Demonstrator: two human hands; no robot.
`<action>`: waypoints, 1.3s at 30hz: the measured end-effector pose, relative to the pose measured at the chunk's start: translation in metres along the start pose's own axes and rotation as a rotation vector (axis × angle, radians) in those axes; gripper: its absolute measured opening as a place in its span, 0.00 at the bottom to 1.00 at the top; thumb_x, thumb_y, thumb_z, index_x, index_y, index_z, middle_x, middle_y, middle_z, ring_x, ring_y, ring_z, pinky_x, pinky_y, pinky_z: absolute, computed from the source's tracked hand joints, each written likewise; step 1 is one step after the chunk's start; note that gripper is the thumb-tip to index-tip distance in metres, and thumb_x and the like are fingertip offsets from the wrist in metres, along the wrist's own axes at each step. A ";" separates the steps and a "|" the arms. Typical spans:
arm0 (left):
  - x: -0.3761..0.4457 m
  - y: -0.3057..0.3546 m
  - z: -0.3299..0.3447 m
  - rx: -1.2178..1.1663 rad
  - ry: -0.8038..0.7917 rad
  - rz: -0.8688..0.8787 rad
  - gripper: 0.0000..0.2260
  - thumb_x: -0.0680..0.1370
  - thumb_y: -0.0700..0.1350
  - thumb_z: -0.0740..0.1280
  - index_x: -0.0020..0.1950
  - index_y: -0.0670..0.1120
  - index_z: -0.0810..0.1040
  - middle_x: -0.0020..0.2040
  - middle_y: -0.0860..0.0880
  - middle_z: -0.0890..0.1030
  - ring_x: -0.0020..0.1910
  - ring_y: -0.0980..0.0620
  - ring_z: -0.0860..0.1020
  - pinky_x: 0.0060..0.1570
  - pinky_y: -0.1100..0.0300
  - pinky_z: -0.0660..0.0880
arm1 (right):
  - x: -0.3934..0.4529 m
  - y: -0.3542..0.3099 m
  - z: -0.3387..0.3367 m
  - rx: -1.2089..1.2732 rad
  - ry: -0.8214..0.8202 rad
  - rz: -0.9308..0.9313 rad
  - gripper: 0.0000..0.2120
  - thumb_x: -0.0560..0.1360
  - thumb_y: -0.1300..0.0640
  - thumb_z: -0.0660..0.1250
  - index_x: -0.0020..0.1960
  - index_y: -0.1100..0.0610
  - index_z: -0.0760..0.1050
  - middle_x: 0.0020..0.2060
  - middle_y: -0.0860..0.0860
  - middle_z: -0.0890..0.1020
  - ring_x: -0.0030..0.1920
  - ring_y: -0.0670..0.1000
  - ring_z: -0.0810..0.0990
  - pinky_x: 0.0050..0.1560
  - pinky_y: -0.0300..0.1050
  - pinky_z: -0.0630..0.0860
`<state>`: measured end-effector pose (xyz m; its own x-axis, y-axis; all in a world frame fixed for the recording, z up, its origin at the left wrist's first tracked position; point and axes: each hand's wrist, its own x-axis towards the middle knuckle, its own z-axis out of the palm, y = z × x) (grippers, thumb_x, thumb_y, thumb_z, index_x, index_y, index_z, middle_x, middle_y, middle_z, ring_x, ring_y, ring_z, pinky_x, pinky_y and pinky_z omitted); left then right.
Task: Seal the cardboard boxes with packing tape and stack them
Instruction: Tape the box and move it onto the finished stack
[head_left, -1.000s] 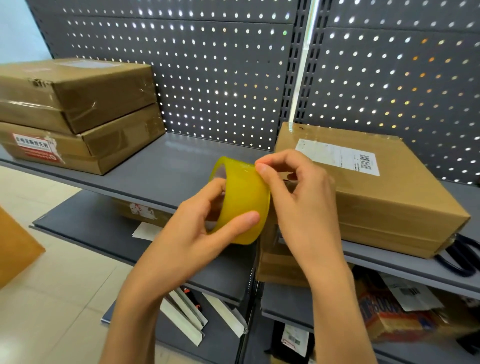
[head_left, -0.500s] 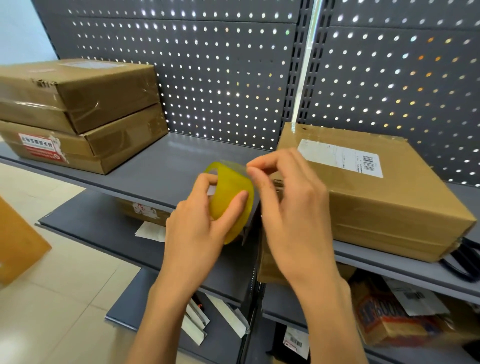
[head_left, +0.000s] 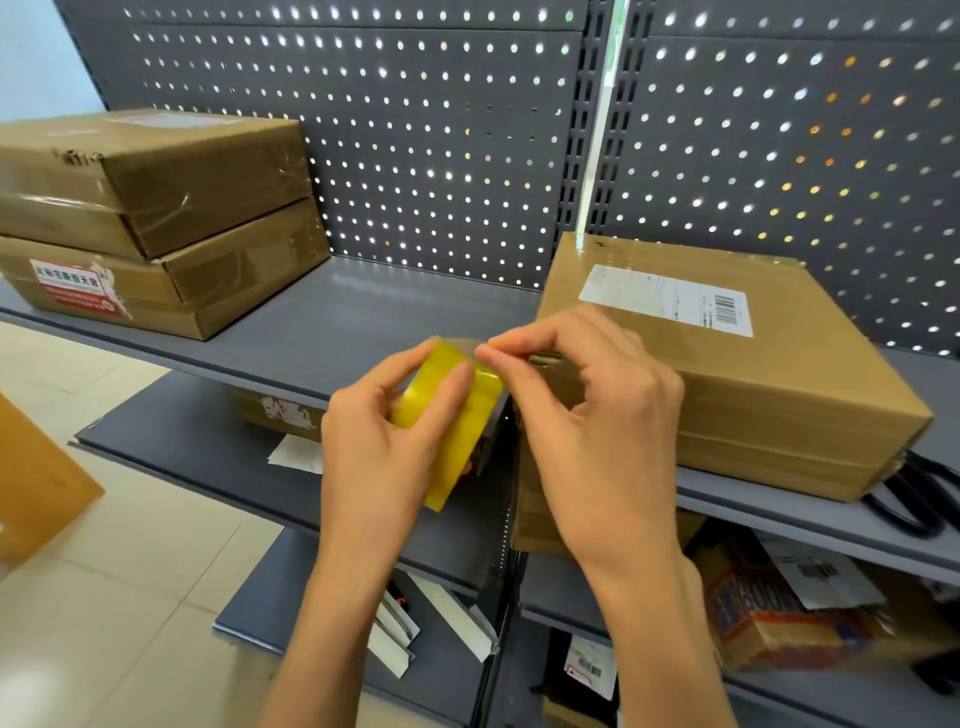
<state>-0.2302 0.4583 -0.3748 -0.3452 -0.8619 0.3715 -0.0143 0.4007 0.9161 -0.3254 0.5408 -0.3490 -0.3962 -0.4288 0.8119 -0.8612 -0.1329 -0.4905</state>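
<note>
1. Head view: left hand (head_left: 384, 441) gripped the tape roll (head_left: 457, 421), held just left of the labelled box (head_left: 727, 374).
2. Right hand (head_left: 587, 415) pinched the tape end at the roll's top, nearer that box; pull runs rightward.
</note>
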 end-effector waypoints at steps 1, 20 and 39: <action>0.002 0.001 -0.001 -0.043 -0.011 -0.030 0.18 0.70 0.53 0.74 0.56 0.47 0.83 0.43 0.56 0.84 0.40 0.63 0.80 0.39 0.70 0.73 | -0.001 -0.001 0.000 -0.026 0.016 -0.034 0.03 0.72 0.60 0.72 0.41 0.57 0.79 0.38 0.47 0.80 0.42 0.47 0.76 0.46 0.43 0.72; -0.024 0.015 0.021 -0.242 -0.415 -0.319 0.25 0.72 0.55 0.70 0.68 0.52 0.73 0.48 0.55 0.84 0.45 0.66 0.81 0.46 0.69 0.76 | 0.040 0.026 -0.035 0.008 0.072 0.077 0.03 0.71 0.57 0.73 0.40 0.55 0.81 0.38 0.45 0.82 0.42 0.43 0.80 0.47 0.37 0.74; -0.015 0.017 0.033 -0.331 -0.398 -0.345 0.19 0.77 0.46 0.66 0.68 0.51 0.72 0.39 0.55 0.85 0.36 0.60 0.81 0.36 0.68 0.77 | 0.052 0.071 -0.006 -0.021 0.010 0.349 0.02 0.73 0.57 0.71 0.42 0.53 0.79 0.39 0.42 0.82 0.41 0.42 0.80 0.42 0.35 0.74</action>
<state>-0.2558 0.4886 -0.3695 -0.6969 -0.7169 0.0196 0.0821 -0.0526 0.9952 -0.4091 0.5146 -0.3395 -0.6710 -0.4364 0.5994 -0.6795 0.0383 -0.7327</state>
